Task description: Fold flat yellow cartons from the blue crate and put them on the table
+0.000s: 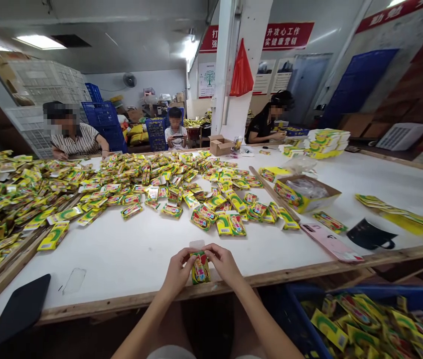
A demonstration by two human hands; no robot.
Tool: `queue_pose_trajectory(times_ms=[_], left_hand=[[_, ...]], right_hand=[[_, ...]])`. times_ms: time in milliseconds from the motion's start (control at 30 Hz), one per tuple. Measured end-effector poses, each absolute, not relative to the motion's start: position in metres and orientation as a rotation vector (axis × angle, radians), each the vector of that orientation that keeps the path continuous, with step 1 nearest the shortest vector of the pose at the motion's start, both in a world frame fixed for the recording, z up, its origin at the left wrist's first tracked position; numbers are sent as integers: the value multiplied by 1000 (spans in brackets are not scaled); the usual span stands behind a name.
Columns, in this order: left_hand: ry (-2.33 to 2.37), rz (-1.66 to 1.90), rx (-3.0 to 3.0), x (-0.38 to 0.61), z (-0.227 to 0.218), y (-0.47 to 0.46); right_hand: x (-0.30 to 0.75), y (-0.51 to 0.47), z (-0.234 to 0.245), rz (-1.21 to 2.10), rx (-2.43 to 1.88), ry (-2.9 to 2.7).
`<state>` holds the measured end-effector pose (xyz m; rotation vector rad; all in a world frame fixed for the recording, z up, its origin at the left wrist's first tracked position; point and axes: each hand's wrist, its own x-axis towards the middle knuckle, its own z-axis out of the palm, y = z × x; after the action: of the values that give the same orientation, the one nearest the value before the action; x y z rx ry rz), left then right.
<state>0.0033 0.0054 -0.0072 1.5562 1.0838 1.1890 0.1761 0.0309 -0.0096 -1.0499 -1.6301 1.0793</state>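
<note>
Close to the table's front edge I hold a small yellow and green printed box (200, 269) between both hands, its pale end flap (197, 244) sticking up at the far end. My left hand (180, 265) pinches the box's upper left corner with thumb and fingers. On the opposite corner, my right hand (221, 260) grips with its thumb and fingertips at the flap. Beyond my hands lie several similar boxes (230, 224), some with flaps standing open. A loose heap of boxes (140, 174) spreads behind them.
A blue crate (301, 319) full of boxes stands below the table at right. On the table's right are a pink phone (331, 242), a black mug (371, 234), flat cartons (401, 214) and an open carton (319, 202). A black phone-like slab (20, 304) lies left. Several people sit across.
</note>
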Motion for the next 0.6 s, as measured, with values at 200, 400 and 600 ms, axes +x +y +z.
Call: queue_pose_trajectory(times_ms=[200, 400, 600], left_hand=[[1085, 1379, 1494, 14, -8, 3], [1166, 1391, 1436, 22, -3, -4], [1182, 1423, 1308, 25, 1, 5]], right_hand=[[170, 37, -4, 1010, -985, -1561], [170, 22, 3, 918, -956, -1667], [163, 30, 7, 917, -1060, -1608]])
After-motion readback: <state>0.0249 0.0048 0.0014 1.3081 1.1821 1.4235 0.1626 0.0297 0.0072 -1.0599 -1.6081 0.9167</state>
